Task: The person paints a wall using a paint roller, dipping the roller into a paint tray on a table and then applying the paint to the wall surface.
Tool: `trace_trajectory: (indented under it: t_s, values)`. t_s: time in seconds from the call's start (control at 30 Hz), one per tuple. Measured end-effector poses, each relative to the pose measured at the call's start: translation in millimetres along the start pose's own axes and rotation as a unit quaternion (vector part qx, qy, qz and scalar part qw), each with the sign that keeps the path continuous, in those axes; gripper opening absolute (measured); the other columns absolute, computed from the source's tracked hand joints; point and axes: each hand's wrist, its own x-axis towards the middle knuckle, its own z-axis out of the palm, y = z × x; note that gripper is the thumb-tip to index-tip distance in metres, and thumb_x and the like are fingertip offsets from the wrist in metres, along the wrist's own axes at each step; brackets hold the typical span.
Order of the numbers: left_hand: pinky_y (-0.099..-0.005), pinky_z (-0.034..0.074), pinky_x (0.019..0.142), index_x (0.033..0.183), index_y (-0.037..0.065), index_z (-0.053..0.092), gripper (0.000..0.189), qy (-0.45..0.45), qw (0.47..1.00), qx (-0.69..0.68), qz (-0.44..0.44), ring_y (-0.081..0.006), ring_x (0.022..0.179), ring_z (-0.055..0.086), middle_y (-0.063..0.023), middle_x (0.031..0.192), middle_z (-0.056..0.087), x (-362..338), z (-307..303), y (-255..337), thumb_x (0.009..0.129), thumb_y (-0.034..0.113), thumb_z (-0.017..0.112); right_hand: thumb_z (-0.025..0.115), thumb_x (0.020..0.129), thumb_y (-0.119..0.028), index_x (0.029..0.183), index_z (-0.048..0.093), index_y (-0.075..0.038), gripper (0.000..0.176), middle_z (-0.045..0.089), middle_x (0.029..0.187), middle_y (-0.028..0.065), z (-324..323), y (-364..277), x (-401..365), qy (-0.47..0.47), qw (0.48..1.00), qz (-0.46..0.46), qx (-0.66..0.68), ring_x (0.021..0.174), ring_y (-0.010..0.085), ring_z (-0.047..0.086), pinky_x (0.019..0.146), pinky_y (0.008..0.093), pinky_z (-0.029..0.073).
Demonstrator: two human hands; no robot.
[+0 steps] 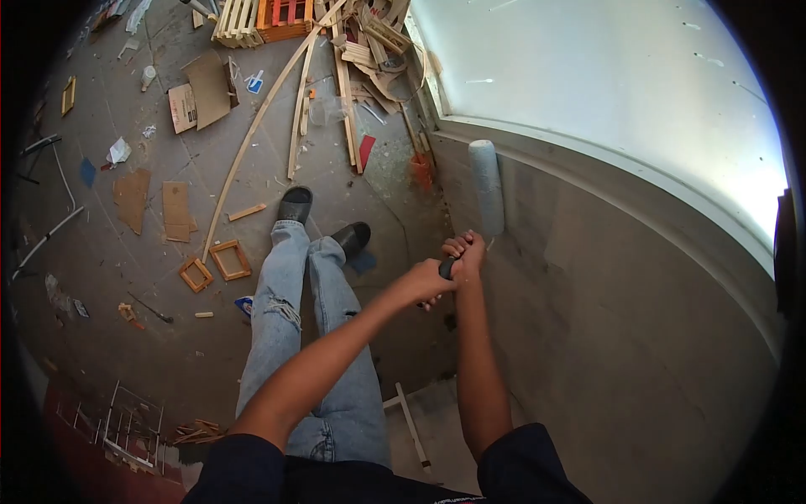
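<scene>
Both my hands are wrapped round the dark handle of a paint roller [487,189]. My right hand [467,254] grips it nearer the roller head, while my left hand [426,284] closes on the handle just below and to the left. The roller's pale, blue-grey sleeve stands up beyond my right hand, lying against the grey wall [621,311] below the window ledge. Most of the handle is hidden by my fingers.
A bright window [604,76] fills the upper right. Wooden strips [273,109], cardboard [210,88], small wooden frames [231,260] and scraps litter the floor left of my legs. A white bar [411,424] lies near the wall's foot. Wooden crates [281,21] stand at the top.
</scene>
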Motion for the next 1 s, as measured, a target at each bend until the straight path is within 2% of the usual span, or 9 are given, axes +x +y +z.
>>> trace_trajectory:
  t_s: [0.2,0.33,0.43,0.57,0.67,0.73,0.83,0.9,1.0]
  values:
    - [-0.0306,0.046,0.038,0.089,-0.004,0.044,0.03,-0.045,0.997,0.038,0.047,-0.0202,0.048,0.058,-0.013,0.064,0.056,-93,65,8,0.075,0.019,0.058,0.048,0.086,-0.021,0.061,0.034,-0.014,0.029,0.023,0.049,-0.0039,-3,-25,-143,-0.007,0.994,-0.102,-0.032,0.042,0.0081,0.023,0.035,0.0223,0.019]
    - [-0.0306,0.046,0.04,0.091,-0.004,0.044,0.028,-0.079,0.995,0.003,0.055,-0.0214,0.049,0.06,-0.0154,0.067,0.057,-150,111,34,0.076,0.016,0.056,0.048,0.087,-0.022,0.062,0.038,-0.013,0.028,0.026,0.047,-0.0037,-2,-55,-219,-0.043,0.995,-0.03,0.09,0.041,0.0081,0.025,0.034,0.0222,0.02]
    - [-0.0306,0.047,0.039,0.094,-0.005,0.044,0.031,-0.07,0.992,-0.049,0.095,-0.0206,0.048,0.059,-0.0147,0.065,0.057,-119,91,24,0.075,0.016,0.057,0.047,0.087,-0.022,0.062,0.037,-0.014,0.028,0.025,0.047,-0.0038,3,-49,-183,-0.039,0.995,-0.02,0.086,0.04,0.0082,0.024,0.034,0.0223,0.019]
    - [-0.0311,0.048,0.037,0.1,-0.008,0.047,0.039,0.02,0.997,0.056,0.05,-0.0192,0.045,0.058,-0.0124,0.06,0.056,-32,19,-20,0.073,0.018,0.059,0.045,0.086,-0.023,0.064,0.03,-0.014,0.028,0.02,0.05,-0.0032,-6,8,-55,0.001,0.996,-0.091,-0.025,0.039,0.0086,0.02,0.033,0.0238,0.016]
    - [-0.0334,0.047,0.038,0.087,-0.01,0.052,0.034,0.064,0.992,0.095,0.047,-0.0221,0.048,0.06,-0.017,0.061,0.058,7,-19,-32,0.072,0.02,0.058,0.045,0.085,-0.023,0.064,0.029,-0.014,0.027,0.02,0.05,-0.0028,4,34,-3,0.001,0.994,-0.104,-0.024,0.04,0.0093,0.02,0.034,0.0239,0.016]
    - [-0.0356,0.048,0.04,0.076,-0.008,0.054,0.026,0.078,0.985,0.15,0.023,-0.0258,0.051,0.062,-0.0191,0.063,0.06,6,-27,-29,0.069,0.017,0.055,0.045,0.085,-0.023,0.064,0.03,-0.015,0.027,0.019,0.049,-0.0031,9,43,-4,0.019,0.991,-0.13,-0.009,0.04,0.0097,0.02,0.035,0.0242,0.016]
    - [-0.0421,0.05,0.066,0.088,-0.003,0.061,0.03,0.18,0.923,0.272,0.202,-0.0373,0.077,0.061,-0.0263,0.082,0.06,-2,-5,-64,0.066,0.017,0.057,0.044,0.086,-0.024,0.063,0.029,-0.015,0.029,0.019,0.049,-0.0029,1,40,-48,0.049,0.986,-0.16,0.02,0.04,0.0099,0.02,0.034,0.0241,0.015]
    - [-0.0432,0.045,0.078,0.093,-0.005,0.06,0.037,0.087,0.931,0.292,0.2,-0.0395,0.089,0.056,-0.0252,0.089,0.06,-35,10,-46,0.068,0.022,0.057,0.042,0.087,-0.026,0.062,0.027,-0.015,0.031,0.019,0.048,-0.0026,-3,29,-97,0.027,0.97,-0.235,0.062,0.039,0.0098,0.019,0.033,0.0242,0.015]
    - [-0.0446,0.045,0.078,0.094,0.0,0.061,0.036,0.07,0.931,0.316,0.17,-0.0399,0.086,0.057,-0.0253,0.085,0.06,-55,35,-19,0.069,0.024,0.056,0.04,0.089,-0.031,0.063,0.022,-0.015,0.036,0.019,0.049,-0.0022,-10,12,-132,0.04,0.954,-0.289,0.069,0.039,0.0094,0.019,0.034,0.0235,0.015]
